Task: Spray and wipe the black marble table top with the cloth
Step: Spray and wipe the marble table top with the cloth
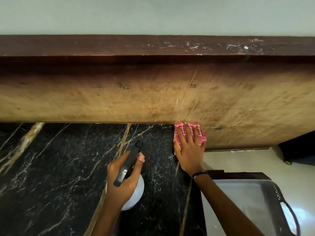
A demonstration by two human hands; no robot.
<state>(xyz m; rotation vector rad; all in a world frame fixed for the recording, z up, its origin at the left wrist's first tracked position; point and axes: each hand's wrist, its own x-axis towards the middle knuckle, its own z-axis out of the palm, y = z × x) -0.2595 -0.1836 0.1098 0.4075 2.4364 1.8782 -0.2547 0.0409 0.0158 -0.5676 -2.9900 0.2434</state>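
My right hand (188,149) lies flat, fingers straight and spread, pressing the pink cloth (201,133) on the far right corner of the black marble counter (59,167), right against the wooden back panel (119,99). My left hand (122,178) is clamped round the spray bottle (134,189), nozzle pointing away from me toward the panel. Nearly all the unwiped marble lies left of the cloth, so the next wipe probably runs leftward, along the counter's long axis

Soft, even indoor light; wooden panel (153,99) smeared by motion blur (wide-angle bending at edges), faint floor (303,210) glare.
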